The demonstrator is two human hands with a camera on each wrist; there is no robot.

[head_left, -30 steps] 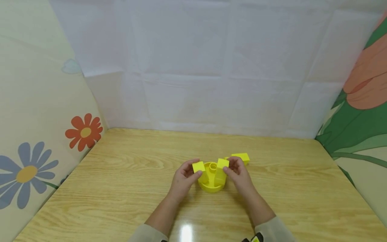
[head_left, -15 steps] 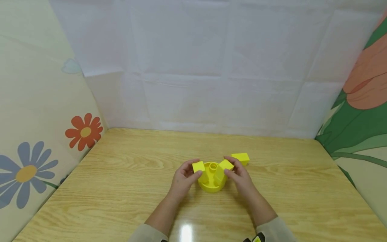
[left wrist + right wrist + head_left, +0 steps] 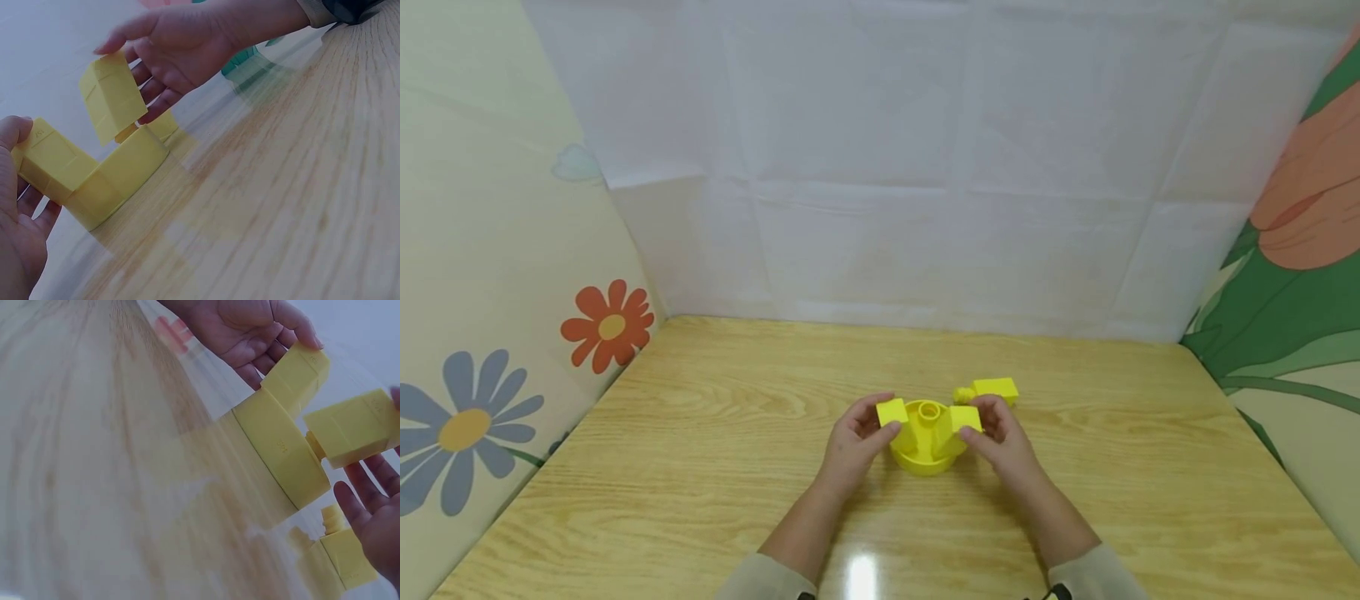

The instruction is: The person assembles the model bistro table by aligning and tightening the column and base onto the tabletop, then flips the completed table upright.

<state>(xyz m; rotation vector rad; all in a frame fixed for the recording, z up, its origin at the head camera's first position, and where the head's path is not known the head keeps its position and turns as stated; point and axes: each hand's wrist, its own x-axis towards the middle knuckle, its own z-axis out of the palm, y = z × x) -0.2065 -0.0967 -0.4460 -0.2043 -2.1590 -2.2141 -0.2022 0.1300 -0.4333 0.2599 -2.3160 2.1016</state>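
1. The left hand [image 3: 853, 446] pinches the left yellow block [image 3: 895, 417] between thumb and fingers; the block leans outward, its lower end inside the round yellow dish [image 3: 923, 468].
2. The right hand [image 3: 1009, 446] holds the right yellow block [image 3: 964, 418] near its top; the block tilts over the dish, its threaded stub at the rim; whether the stub touches the dish cannot be told.
3. The dish sits on the wooden table [image 3: 737, 417] between the hands; a third yellow block [image 3: 996, 388] lies beyond, near the right hand.
4. All the pieces look like light, stiff plastic, probably smooth enough to slip under a loose pinch; the threads seem the likeliest part to wear.
5. Opposite flat faces of a block's upper body look the best hold; the dish is probably steadied best by its outer wall.
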